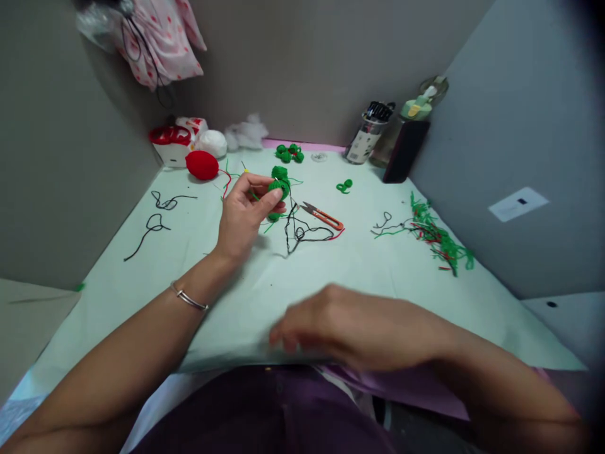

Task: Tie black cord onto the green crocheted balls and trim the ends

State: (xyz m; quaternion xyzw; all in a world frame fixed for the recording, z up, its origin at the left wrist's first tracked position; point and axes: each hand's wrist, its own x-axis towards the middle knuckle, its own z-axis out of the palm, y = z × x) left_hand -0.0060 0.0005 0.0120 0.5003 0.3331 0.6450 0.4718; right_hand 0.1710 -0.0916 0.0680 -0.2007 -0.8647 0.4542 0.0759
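Observation:
My left hand point(243, 211) pinches a small green crocheted piece point(278, 188) between thumb and fingers, above the table. A black thread point(287, 233) hangs from near that piece and lies in loops on the tabletop. Low over the front edge is my right hand point(326, 325), blurred, with its fingers curled together; what they hold, if anything, cannot be made out. Orange-handled thread snips point(326, 217) lie just right of the green piece. Behind it sits more green yarn work point(279, 171).
A red yarn ball point(202, 165) and a white ball point(212, 144) sit back left, near white stuffing point(248, 132). Green crocheted bits point(289, 153) lie at the back. Yarn scraps point(439, 239) lie right, below a pen holder point(366, 139), a bottle point(411, 120) and a dark phone point(406, 151).

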